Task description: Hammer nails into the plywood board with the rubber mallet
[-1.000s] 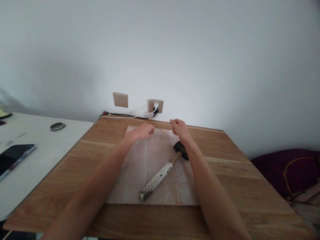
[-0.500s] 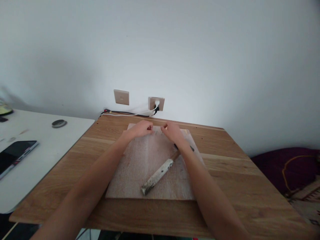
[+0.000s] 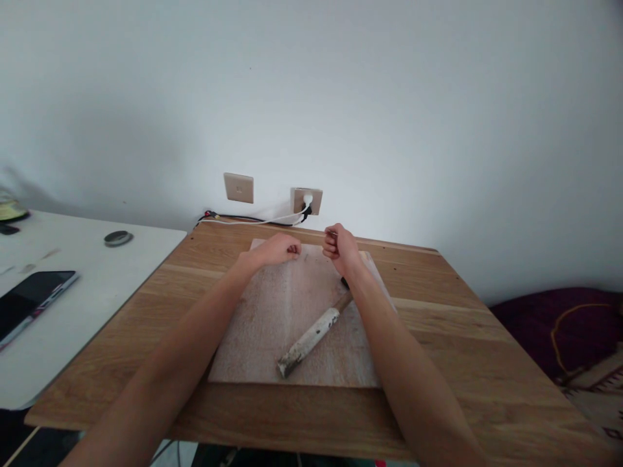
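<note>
My left hand (image 3: 278, 249) rests on the far part of a pale wooden board (image 3: 263, 344), its fingers curled together. Whatever those fingers may hold is too small to make out. My right hand (image 3: 341, 248) is raised over the board's far edge, closed with thumb and fingertips pinched. Something tiny may be in the pinch, but I cannot name it. A hammer (image 3: 311, 337) lies slanted across the board, its worn white-wrapped handle toward me. My right forearm passes over the hammer's far end and hides most of its head.
The board lies on a brown wooden table (image 3: 438, 350) against the wall. Cables run to a wall socket (image 3: 306, 201) behind it. A white table (image 3: 97, 285) on the left holds a phone (image 3: 34, 298) and a small round grey object (image 3: 117, 238). Purple cloth (image 3: 535, 331) lies at right.
My right hand has lifted away from the board and turned, moving slightly right of my left hand. My left hand and the hammer keep their places on the board.
</note>
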Demonstrator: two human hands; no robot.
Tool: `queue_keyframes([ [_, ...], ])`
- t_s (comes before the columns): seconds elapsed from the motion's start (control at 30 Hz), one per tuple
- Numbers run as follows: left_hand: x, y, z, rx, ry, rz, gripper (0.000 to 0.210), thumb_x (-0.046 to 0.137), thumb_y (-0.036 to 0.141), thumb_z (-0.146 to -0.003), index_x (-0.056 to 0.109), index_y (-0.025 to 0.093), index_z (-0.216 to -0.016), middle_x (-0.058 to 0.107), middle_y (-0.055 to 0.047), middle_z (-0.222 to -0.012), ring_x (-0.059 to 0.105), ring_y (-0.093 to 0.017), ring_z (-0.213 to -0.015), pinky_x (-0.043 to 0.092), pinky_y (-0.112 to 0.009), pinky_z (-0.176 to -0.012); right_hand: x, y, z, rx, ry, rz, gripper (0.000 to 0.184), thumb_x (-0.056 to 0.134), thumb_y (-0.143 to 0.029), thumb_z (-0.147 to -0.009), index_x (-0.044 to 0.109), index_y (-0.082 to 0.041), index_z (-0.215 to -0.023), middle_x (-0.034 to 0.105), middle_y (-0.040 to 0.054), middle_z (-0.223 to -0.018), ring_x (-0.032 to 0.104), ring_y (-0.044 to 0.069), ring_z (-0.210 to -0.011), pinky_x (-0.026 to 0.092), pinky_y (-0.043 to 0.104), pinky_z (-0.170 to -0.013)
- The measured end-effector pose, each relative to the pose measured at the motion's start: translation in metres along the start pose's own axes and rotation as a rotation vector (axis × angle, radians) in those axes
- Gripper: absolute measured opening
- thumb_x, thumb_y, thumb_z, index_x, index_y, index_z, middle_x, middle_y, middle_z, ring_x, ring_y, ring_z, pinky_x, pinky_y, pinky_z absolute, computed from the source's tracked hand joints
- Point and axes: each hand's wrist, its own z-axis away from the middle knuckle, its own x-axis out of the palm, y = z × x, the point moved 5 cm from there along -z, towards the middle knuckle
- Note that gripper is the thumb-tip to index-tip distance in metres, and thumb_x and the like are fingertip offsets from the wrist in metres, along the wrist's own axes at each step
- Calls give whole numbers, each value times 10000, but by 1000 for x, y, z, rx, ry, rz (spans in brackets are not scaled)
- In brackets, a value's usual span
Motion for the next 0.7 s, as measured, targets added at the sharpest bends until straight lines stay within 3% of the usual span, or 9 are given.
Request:
queue_keyframes([
  [0.07,0,1,1,-11,17,-18,35,724,185,-756,696,189,-734,705,-16,-738,627,-189,-704,433,-284,-709,4,-1,2,6,-22,18,259,440,-364,-908,385,-267,-674,344,-83,-531,322,106,-430,283,220,-399],
  [0.17,-2,4,2,-23,71,-72,120,684,244,-788,639,197,-687,658,-12,-697,570,-188,-663,396,-294,-676,15,4,4,4,-65,107,305,458,-362,-916,354,-264,-647,347,-88,-535,306,84,-416,277,211,-407],
  [0.27,-7,8,3,-50,149,-121,209,630,259,-830,583,207,-633,609,-14,-655,514,-187,-635,357,-306,-659,24,13,6,-20,-92,284,275,530,-318,-912,464,-236,-658,463,-56,-555,466,110,-493,378,218,-499],
  [0.37,-15,7,3,-113,237,-65,346,612,300,-880,531,214,-554,545,-7,-584,456,-182,-605,321,-314,-646,29,20,9,-61,-89,504,167,617,-281,-904,603,-201,-759,687,56,-762,668,203,-813,494,283,-736],
  [0.5,-15,-6,4,-313,354,472,365,701,258,-829,546,203,-503,508,10,-524,418,-162,-586,288,-297,-602,37,26,17,-90,-128,747,107,609,-217,-943,685,-150,-978,753,205,-1096,682,310,-1119,481,385,-950],
  [0.6,-2,-11,2,-427,383,841,283,726,228,-803,588,190,-559,533,17,-535,433,-140,-556,301,-277,-566,40,27,19,-108,-161,863,189,549,-186,-985,684,-131,-1106,742,229,-1171,679,326,-1162,480,405,-969],
  [0.7,10,-10,-6,-446,420,1003,217,689,239,-834,587,187,-650,584,-3,-627,512,-129,-587,392,-258,-595,39,24,18,-126,-183,928,214,539,-187,-996,693,-132,-1135,746,211,-1191,678,312,-1179,478,379,-976],
])
